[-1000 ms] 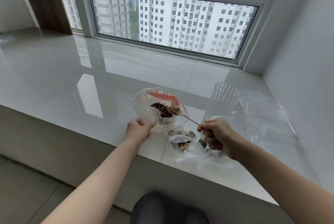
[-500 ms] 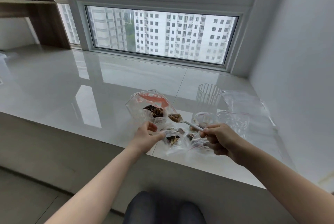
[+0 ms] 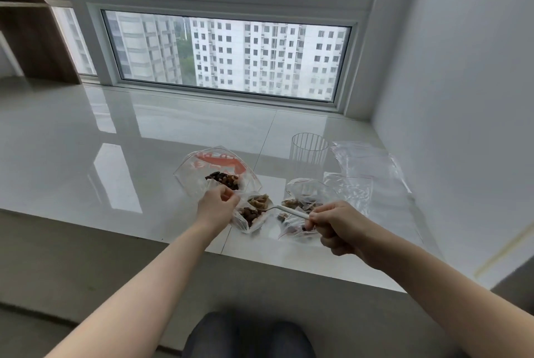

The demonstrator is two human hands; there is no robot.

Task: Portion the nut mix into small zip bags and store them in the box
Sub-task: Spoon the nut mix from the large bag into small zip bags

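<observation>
A large clear bag with red print (image 3: 215, 165) lies on the white sill and holds dark nut mix (image 3: 224, 179). In front of it my left hand (image 3: 216, 208) pinches the rim of a small zip bag (image 3: 251, 217) with nuts inside. My right hand (image 3: 336, 226) grips a white spoon (image 3: 290, 211); its bowl, loaded with pale nuts (image 3: 260, 201), hovers at the small bag's mouth. More small bags with nuts (image 3: 300, 205) lie under the spoon handle and my right hand.
A clear ribbed cup (image 3: 309, 150) stands behind the small bags. Empty clear zip bags (image 3: 367, 166) are spread to the right, near the white wall (image 3: 462, 97). The sill's front edge (image 3: 260, 258) runs just under my wrists. A window closes the back.
The spoon came out of the large bag with nuts and moved down to the small bag. My left hand let go of the large bag's rim and took the small bag.
</observation>
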